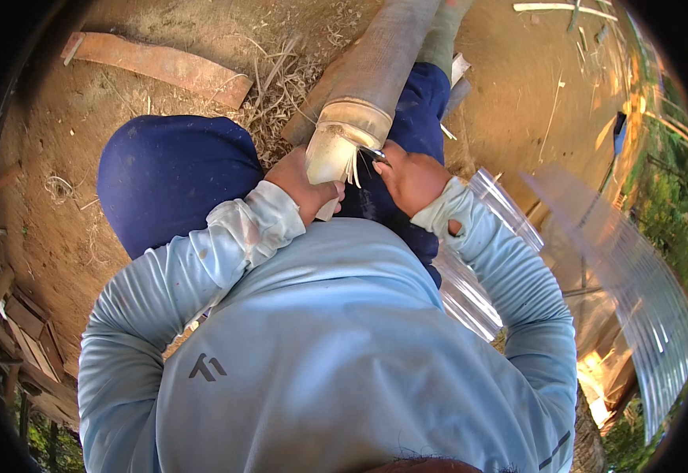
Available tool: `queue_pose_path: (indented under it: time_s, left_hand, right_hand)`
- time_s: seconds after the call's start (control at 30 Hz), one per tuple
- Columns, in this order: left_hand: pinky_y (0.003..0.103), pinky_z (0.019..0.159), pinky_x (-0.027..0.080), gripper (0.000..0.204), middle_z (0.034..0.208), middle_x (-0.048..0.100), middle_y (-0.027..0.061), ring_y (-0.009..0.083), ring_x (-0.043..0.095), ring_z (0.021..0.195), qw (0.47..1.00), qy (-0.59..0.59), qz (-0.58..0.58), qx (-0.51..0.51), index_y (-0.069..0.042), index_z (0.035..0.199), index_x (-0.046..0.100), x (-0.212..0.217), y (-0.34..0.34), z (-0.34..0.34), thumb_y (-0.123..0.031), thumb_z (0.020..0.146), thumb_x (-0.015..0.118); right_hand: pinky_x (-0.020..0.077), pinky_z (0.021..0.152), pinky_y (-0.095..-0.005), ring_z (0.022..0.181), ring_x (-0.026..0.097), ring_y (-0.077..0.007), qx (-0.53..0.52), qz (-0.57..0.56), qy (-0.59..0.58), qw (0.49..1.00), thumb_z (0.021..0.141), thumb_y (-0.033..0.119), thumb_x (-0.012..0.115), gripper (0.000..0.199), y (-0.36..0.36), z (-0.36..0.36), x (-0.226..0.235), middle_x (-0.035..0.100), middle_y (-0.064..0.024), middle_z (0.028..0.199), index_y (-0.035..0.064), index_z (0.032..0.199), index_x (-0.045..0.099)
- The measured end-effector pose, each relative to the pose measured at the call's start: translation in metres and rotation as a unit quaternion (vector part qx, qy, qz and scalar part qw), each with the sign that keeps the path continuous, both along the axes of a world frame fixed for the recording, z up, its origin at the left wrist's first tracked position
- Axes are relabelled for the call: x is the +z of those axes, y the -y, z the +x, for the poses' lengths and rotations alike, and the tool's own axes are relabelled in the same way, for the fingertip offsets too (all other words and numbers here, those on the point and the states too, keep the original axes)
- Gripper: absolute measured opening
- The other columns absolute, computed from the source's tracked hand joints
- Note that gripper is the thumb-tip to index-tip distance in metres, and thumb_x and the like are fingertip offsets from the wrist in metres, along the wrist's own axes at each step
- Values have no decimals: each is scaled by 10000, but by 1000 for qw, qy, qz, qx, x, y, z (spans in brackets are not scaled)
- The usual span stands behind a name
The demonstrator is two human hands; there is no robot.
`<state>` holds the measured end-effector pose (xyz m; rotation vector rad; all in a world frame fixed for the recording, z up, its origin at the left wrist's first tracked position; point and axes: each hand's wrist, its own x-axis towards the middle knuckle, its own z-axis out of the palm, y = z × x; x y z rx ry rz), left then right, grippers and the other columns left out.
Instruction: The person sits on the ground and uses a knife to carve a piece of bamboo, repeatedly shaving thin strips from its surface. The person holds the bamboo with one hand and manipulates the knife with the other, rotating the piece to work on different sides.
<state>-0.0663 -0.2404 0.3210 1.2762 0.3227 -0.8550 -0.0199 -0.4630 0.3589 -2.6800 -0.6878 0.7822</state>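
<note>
A thick bamboo pole [375,67] slopes toward me between my legs, with a ringed joint near its close end. Beyond that joint the wall is cut away to a pale, tongue-like end [330,158]. My left hand [303,183] is closed around this end, thumb across its tip. My right hand [411,177] grips a knife [375,154], its small dark blade against the right side of the pale end, just below the joint. Thin curled shavings [352,169] hang from the cut beside the blade. The knife's handle is mostly hidden in my fist.
A curved brown bamboo strip [159,67] lies on the dirt floor at the far left, near a heap of shavings [281,83]. Clear corrugated sheets [628,292] stand to my right. Wood scraps [33,331] are piled at the left edge. My knees flank the pole.
</note>
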Motion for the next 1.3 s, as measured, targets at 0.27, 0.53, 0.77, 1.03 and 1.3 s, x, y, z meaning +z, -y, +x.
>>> queue_pose_path:
  time_s: [0.27, 0.53, 0.77, 1.03, 1.3]
  left_hand:
    - [333, 665, 572, 251, 861, 666, 110, 206, 690, 723, 990, 103, 87, 28, 33, 1068, 565, -22, 17, -16, -55, 855, 663]
    - [331, 670, 576, 265, 858, 667, 105, 210, 697, 735, 989, 99, 107, 14, 36, 1085, 570, -22, 27, -20, -57, 857, 668]
    - [332, 664, 572, 253, 846, 666, 107, 211, 694, 716, 989, 111, 99, 8, 33, 1065, 563, -15, 33, -19, -74, 861, 667]
    - [338, 658, 566, 255, 829, 658, 110, 211, 691, 717, 995, 92, 41, 1, 23, 1059, 545, -1, 31, -12, -78, 857, 662]
    - [343, 661, 559, 232, 807, 652, 107, 203, 676, 705, 999, 11, -51, -4, 18, 1040, 557, 23, 21, -1, -95, 860, 649]
  right_hand:
    - [469, 596, -511, 685, 613, -434, 15, 47, 69, 996, 982, 221, 560, 179, 26, -16, 20, 619, -212, 758, 63, 1064, 541]
    - [502, 576, -495, 673, 635, -418, -28, -17, 94, 995, 965, 250, 576, 183, 35, -30, 24, 641, -194, 749, 78, 992, 521]
    - [512, 592, -514, 678, 642, -425, -25, -57, 64, 996, 969, 251, 555, 176, 39, -29, 30, 642, -207, 735, 80, 973, 513]
    - [515, 599, -529, 685, 646, -435, -30, -80, 48, 995, 970, 247, 545, 176, 40, -28, 34, 651, -222, 742, 79, 987, 496]
    - [468, 562, -539, 622, 612, -458, -22, -94, 22, 995, 986, 253, 538, 201, 37, -21, 34, 610, -242, 658, 67, 1043, 489]
